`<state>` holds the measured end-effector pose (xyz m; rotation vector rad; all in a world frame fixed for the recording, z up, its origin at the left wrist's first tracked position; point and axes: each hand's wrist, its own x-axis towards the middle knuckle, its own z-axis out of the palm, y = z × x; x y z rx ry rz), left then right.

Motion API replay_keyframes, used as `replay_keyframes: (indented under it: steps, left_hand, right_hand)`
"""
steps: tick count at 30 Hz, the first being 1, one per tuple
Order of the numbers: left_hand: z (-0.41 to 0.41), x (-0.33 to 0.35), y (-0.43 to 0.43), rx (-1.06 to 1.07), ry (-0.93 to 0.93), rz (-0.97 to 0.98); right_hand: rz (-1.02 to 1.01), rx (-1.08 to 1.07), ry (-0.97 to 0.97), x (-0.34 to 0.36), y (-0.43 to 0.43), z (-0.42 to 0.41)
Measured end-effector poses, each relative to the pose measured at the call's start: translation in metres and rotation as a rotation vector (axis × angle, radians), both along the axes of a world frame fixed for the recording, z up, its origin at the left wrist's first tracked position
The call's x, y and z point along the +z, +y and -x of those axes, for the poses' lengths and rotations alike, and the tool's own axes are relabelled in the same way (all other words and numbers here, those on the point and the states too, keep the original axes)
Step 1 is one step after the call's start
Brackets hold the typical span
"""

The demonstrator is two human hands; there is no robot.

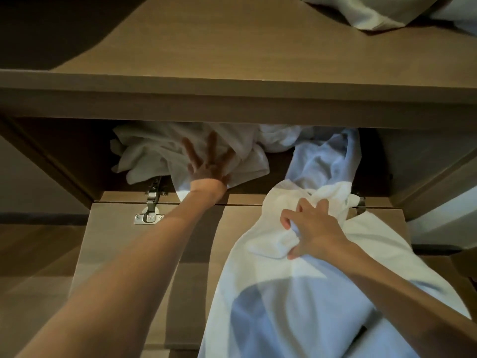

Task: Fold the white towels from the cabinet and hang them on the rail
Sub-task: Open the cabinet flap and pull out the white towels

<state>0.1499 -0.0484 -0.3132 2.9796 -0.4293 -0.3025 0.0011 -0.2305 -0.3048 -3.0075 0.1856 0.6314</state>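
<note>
Two towels mid-retrieval from cabinet (232,104); left hand (206,166) flat, fingers spread on crumpled towel (144,153); right hand (313,228) clutching trailing towel (271,293); next, pull clear.

Crumpled white towel (154,151) lies in the cabinet (232,104); second towel (284,293) drapes out.

One view only: your head camera, wide-angle, facing forward and down. You stand close to the open cabinet (64,156). Its top board (232,104) crosses the full width in the upper third, and the opening sits mid-frame. The folded-down door (116,254) lies right under the lens, hinge side away from you. Both forearms run in from the bottom edge: left hand (206,166) deep in the opening, right hand (315,228) nearer, gripping the white towel (284,319) over the door. Floor (31,254) shows far left.
</note>
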Motion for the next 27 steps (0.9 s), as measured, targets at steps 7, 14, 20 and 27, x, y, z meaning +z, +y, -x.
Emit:
replay_keyframes:
  steps: [7, 14, 20, 27]
  left_hand:
    - [0.089, 0.003, -0.007, -0.113, 0.128, 0.428]
    - [0.127, -0.016, -0.017, 0.032, 0.198, 0.532]
    - [0.12, 0.008, 0.002, 0.091, 0.219, 0.744]
    - [0.114, 0.024, 0.05, 0.219, 0.161, 0.813]
  right_hand:
    - [-0.253, -0.035, -0.054, 0.005, -0.01, 0.012]
    - [-0.584, -0.272, -0.317, 0.037, -0.042, 0.041]
    - [-0.327, -0.459, -0.274, 0.042, -0.05, 0.065]
    - [-0.481, -0.63, -0.204, 0.038, -0.053, 0.058]
